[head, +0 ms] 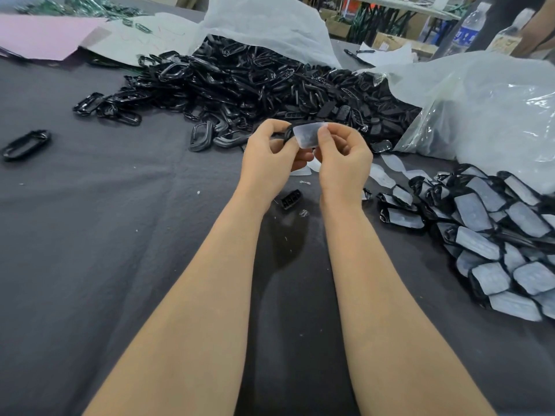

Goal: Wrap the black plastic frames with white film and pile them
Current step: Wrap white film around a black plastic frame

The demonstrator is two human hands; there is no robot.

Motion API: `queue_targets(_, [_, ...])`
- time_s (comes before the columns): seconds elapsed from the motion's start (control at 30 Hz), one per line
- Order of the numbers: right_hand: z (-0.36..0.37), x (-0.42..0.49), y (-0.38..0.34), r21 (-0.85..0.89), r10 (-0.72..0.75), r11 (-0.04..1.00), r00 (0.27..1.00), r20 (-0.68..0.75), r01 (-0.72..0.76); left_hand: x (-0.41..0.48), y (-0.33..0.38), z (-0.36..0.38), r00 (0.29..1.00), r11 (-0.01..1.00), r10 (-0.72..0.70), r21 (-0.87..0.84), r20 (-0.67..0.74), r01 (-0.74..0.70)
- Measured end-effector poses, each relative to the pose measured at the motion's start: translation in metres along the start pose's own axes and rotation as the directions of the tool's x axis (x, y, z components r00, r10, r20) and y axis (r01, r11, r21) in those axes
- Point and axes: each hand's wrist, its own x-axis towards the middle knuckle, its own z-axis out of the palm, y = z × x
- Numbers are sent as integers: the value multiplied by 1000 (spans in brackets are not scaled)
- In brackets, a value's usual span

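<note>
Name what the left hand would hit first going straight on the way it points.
Likely the heap of bare black frames just beyond the left hand, which holds a frame; depth unclear.

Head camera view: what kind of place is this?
Likely a small factory packing bench: a heap of loose black frames spilling from a plastic bag, a pile of film-covered frames, and cardboard boxes behind.

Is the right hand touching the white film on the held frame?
Touching. In the head view the right hand pinches the white film at its edge.
</note>
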Motion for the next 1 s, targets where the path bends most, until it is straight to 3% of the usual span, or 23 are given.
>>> queue_targets(0.27, [1, -1, 2, 35, -14, 999, 998, -64, 16, -2, 1, 2, 999, 1000, -14, -14, 48, 15])
queue_targets(0.43, [2, 3, -1, 173, 200, 964, 979, 34, -203, -2, 1, 1, 998, 1000, -26, 7, 59, 26])
queue_targets(0.57, [0, 5, -1, 210, 266, 938, 961, 76, -277, -3, 2, 1, 997, 999, -38, -2, 68, 38])
queue_targets(0.83, [1, 3, -1, 196, 206, 958, 978, 42, -210, -2, 0, 3, 999, 999, -25, 46, 36, 23])
queue_targets(1.0, [1, 2, 2, 6, 137, 990, 989, 62, -138, 2, -5, 0, 1000, 984, -12, 177, -17, 15])
